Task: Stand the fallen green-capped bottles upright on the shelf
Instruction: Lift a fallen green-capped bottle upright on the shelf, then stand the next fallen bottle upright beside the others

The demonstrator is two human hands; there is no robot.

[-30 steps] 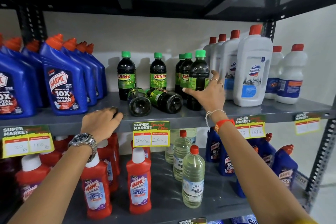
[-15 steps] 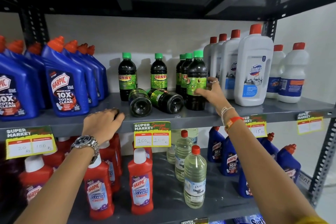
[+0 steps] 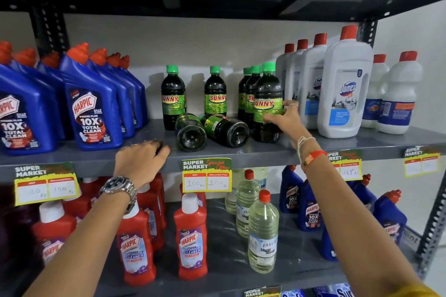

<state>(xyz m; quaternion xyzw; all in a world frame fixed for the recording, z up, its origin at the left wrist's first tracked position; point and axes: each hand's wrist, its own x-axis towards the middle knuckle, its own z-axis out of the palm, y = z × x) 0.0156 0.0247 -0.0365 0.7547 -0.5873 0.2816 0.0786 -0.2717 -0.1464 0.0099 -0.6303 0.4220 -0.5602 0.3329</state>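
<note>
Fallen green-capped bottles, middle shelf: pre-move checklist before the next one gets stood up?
1. Front upright dark green-capped Sunny bottle vertical: ok.
2. Right hand clear of it: not ok, fingers on its label.
3. Two fallen dark bottles, left and right, reachable: ok, bases face the shelf front.
4. Left hand free: ok, resting empty on the grey metal shelf edge.
5. Standing room: ok, bare shelf in front of the fallen pair.
6. Fallen caps tight: cannot tell, hidden.

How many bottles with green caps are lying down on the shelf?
2. One fallen bottle lies base-forward near the shelf's front edge; the other fallen bottle lies right beside it, next to the upright bottle at the right hand. More could hide behind.
</note>
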